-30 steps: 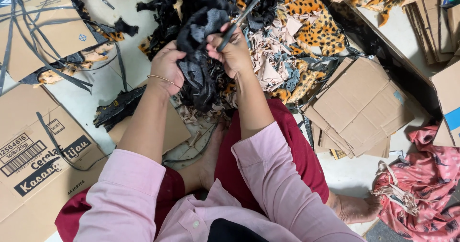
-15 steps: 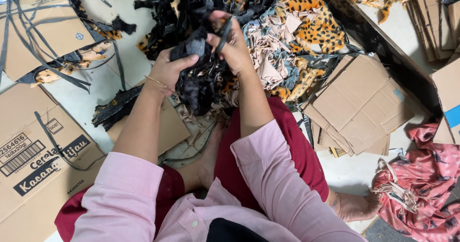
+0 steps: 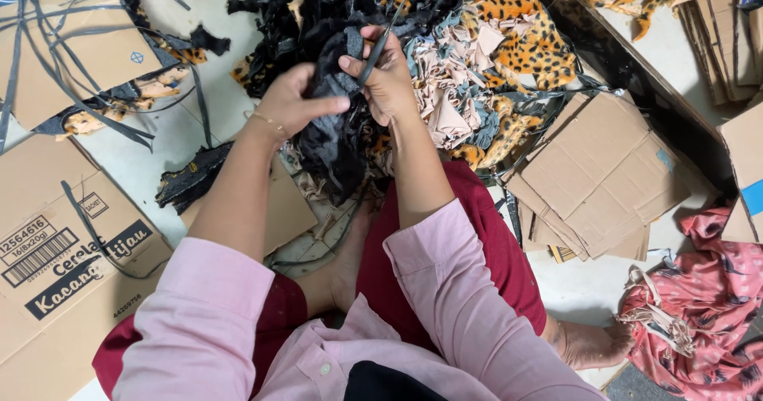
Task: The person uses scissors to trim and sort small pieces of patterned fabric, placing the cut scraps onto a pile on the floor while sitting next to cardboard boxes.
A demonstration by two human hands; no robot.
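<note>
Both forearms extended forward; left hand (image 3: 292,103) and right hand (image 3: 387,79) raised together, fingers pinched closed.

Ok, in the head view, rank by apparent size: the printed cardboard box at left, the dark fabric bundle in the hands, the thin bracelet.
1. Printed cardboard box, though partly cropped and nearer the camera.
2. Dark fabric bundle.
3. Thin bracelet.

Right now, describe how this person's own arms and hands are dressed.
Both arms wear long pale pink sleeves of a buttoned shirt, pushed up so the forearms are bare. The left hand has a thin gold-coloured bangle at the wrist. The right hand is bare: no glove, ring or watch shows.
</note>
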